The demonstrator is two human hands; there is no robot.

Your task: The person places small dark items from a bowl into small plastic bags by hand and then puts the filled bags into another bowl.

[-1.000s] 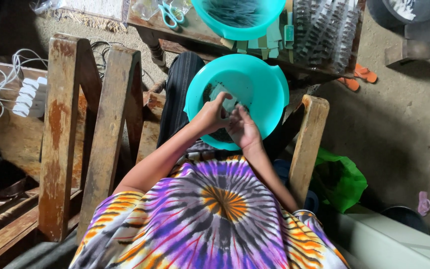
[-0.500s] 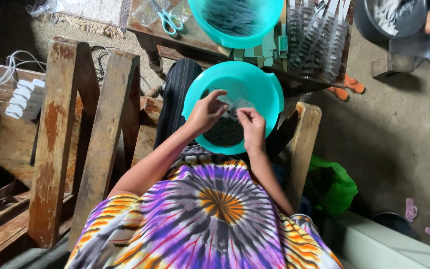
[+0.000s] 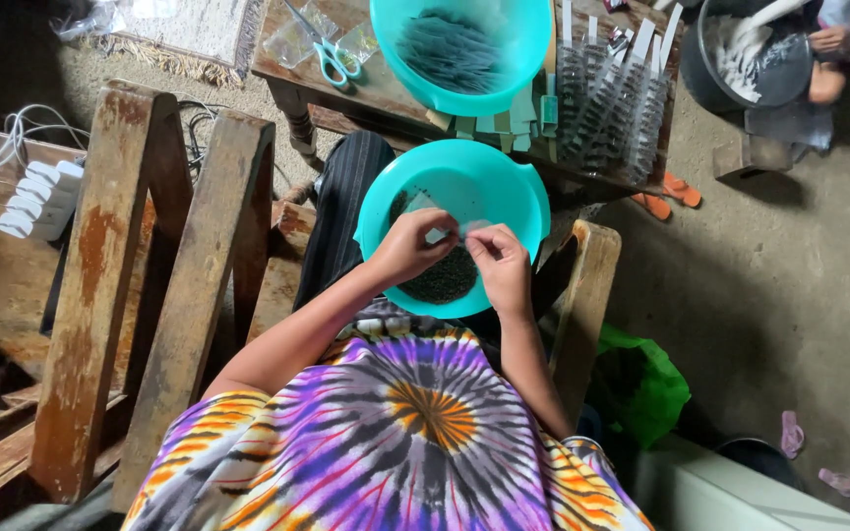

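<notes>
The left hand and the right hand meet over the lower teal bowl, which rests on the person's lap. Between the two hands there is a small clear packet; the fingertips of both hands pinch it, the left from one side and the right from the other, so each grip is narrow and closed on the packet. The packet is held just above the bowl, close to its middle, and it does not touch the contents as far as I can see. Inside this bowl lies a heap of small dark grains, mostly in the part nearest to the body, partly hidden under the hands. One more pale packet lies in the bowl just beside the left hand. A second teal bowl stands on the wooden table farther from the person, and it holds a pile of flat grey-blue pieces. Near it on the table lie scissors with teal handles and some clear bags. To the right of that bowl stand rows of filled packets with white strips. At the top right corner another person's hand is at a dark pot on the floor.
</notes>
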